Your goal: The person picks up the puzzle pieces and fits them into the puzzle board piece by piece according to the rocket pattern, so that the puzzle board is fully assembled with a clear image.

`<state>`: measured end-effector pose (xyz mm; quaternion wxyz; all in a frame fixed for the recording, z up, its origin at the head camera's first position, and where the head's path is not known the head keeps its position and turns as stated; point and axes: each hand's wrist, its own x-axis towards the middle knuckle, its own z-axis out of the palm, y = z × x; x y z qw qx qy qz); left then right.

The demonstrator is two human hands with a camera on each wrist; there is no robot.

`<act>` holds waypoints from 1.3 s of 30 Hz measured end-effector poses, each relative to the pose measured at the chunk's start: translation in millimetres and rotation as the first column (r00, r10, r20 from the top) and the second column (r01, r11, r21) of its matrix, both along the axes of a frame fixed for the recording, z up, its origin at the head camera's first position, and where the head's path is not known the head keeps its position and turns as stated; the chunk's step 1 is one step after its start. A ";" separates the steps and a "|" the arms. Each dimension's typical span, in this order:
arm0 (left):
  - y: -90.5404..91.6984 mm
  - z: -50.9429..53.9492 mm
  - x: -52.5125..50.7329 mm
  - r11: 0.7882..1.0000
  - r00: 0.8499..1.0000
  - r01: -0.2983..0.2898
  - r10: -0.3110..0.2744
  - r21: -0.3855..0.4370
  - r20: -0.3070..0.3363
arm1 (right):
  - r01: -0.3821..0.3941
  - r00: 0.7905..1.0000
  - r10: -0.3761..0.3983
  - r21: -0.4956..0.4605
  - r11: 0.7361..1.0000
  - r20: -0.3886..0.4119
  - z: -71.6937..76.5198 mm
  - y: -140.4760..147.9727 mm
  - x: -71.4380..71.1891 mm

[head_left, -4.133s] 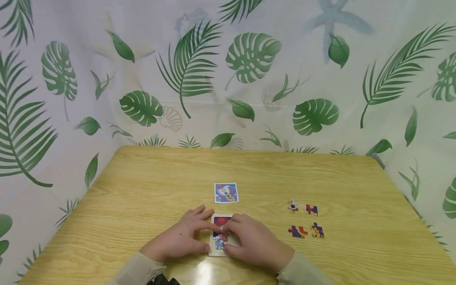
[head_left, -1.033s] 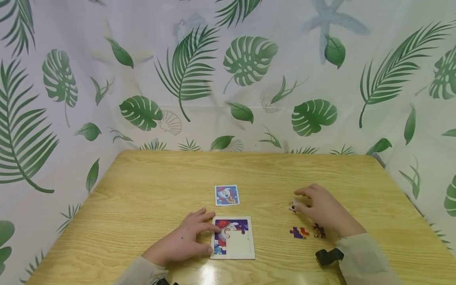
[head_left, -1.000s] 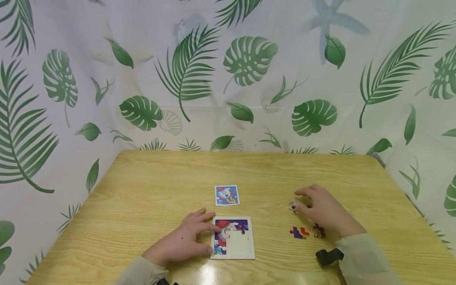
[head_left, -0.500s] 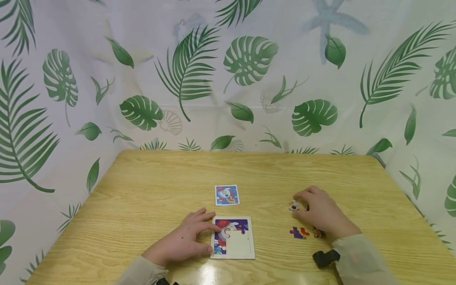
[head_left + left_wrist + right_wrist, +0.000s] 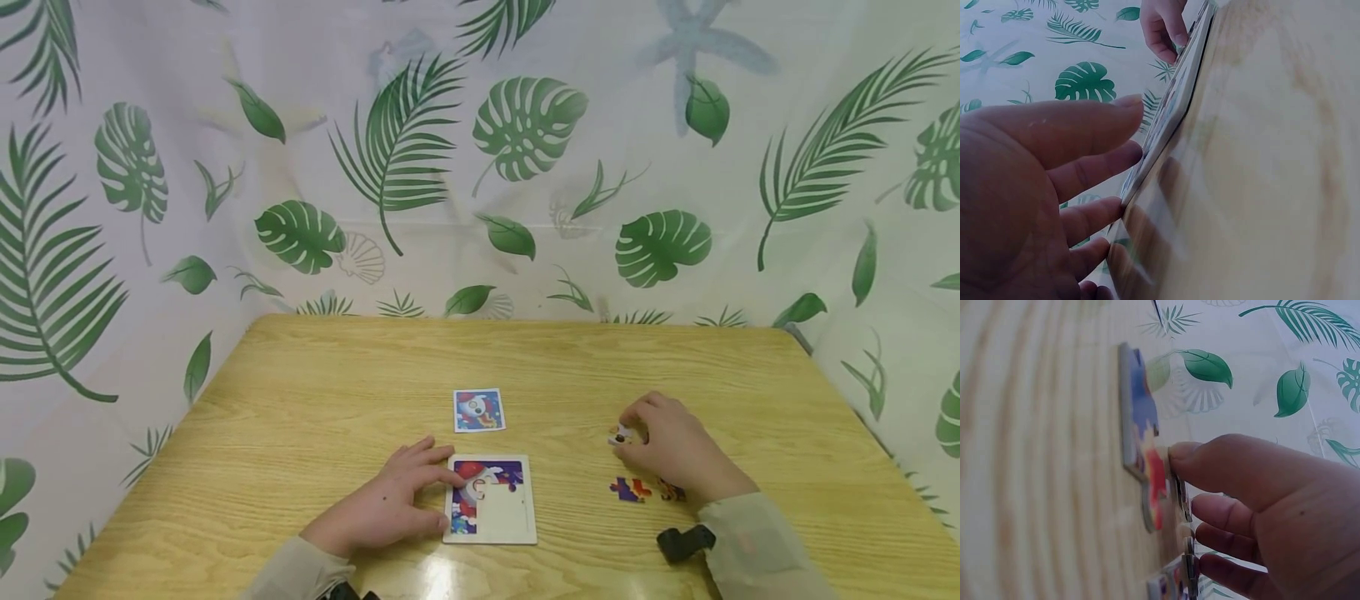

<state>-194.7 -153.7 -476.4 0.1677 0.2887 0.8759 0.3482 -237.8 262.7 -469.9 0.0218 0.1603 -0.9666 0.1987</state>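
My left hand (image 5: 386,504) lies at the left edge of a square puzzle board (image 5: 531,517), its fingers loosely extended and the index fingertip over the picture. Pieces fill the board's top and left side, while its pale base shows at the lower right. Further right, my right hand (image 5: 678,450) pinches a white puzzle piece with a dark spot (image 5: 619,437) between thumb and index finger, low over the table. In the right wrist view the thumb (image 5: 1210,465) touches a piece's edge, partly hidden behind a blue-and-red puzzle piece (image 5: 1141,419).
A small picture card (image 5: 479,410) lies behind the board. Nearer me than the right hand are a purple-and-red piece (image 5: 630,489) and another piece (image 5: 671,490), partly covered by that hand. A leaf-patterned curtain (image 5: 420,250) hangs behind the wooden table (image 5: 337,375).
My right hand has gone from the board to the loose pieces on the right. Lately its thumb and index finger have come around the white piece, which turned slightly. The left hand stays.
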 end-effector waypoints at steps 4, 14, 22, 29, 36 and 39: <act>0.4 -0.4 -0.2 1.000 1.000 0.000 0.001 -0.002 0.003 | -0.002 1.000 0.002 -0.015 1.000 0.011 -1.2 0.4 0.2; 1.3 -2.5 -0.3 1.000 1.000 -0.004 0.004 0.003 0.007 | -0.002 0.994 0.012 -0.087 0.996 0.105 -0.6 -8.5 2.7; 0.6 -2.5 -0.7 1.000 1.000 0.000 0.000 0.005 -0.009 | -0.106 0.991 0.115 -0.121 0.987 0.072 3.7 -39.1 9.2; 1.3 0.3 0.7 1.000 1.000 -0.005 0.005 0.008 0.002 | -0.203 0.972 0.218 -0.148 0.968 0.089 3.7 -84.9 23.4; 1.3 1.0 0.1 1.000 1.000 -0.009 0.009 0.006 -0.004 | -0.259 0.950 0.284 -0.188 0.948 0.126 8.1 -128.6 38.7; 1.7 1.1 0.6 1.000 1.000 -0.015 0.015 0.006 0.002 | -0.257 0.947 0.288 -0.201 0.945 0.144 5.6 -139.4 42.8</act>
